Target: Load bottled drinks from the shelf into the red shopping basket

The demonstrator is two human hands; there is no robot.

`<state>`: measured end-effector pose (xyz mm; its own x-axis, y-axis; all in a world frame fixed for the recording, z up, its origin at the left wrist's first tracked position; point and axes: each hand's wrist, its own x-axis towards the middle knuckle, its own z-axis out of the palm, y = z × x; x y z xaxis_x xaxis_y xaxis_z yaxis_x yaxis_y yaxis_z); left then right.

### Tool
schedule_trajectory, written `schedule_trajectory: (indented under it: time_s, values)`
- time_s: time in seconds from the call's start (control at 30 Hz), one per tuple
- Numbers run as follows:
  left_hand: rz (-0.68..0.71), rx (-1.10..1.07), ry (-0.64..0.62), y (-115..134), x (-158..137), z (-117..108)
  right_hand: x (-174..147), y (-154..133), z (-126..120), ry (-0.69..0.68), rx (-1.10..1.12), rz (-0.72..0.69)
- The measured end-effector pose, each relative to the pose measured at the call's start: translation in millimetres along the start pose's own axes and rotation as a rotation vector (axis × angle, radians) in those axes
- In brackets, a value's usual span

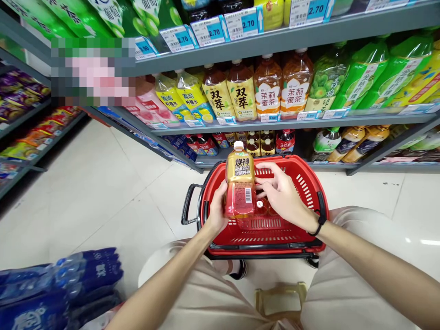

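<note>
My left hand (217, 208) is wrapped round the lower left side of a drink bottle (240, 176) with a gold and red label and a white cap. The bottle is upright, held over the left part of a red shopping basket (237, 247). At the bottle's right side is my right hand (280, 190), its fingers apart and pointing toward it; whether the fingertips touch it I cannot tell. Below, inside the basket, a reddish bottle with a white cap (260, 206) shows partly behind my right hand.
Shelves of bottled drinks (270, 89) with a grey shelf edge (247, 43) and price tags stand ahead. The basket's black handle (188, 206) sticks out left. Blue-wrapped bottle packs (62, 288) lie at lower left, and a small yellowish stool (280, 293) stands between my legs.
</note>
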<state>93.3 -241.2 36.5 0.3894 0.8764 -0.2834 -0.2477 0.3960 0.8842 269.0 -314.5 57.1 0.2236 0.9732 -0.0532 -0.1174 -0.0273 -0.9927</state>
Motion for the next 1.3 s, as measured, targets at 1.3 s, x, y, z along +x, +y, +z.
schedule_trajectory:
  time_s: [1.3]
  values:
    - [0.869,0.741,-0.393,-2,-39,4,17,10,5,0.061,0.888,0.548]
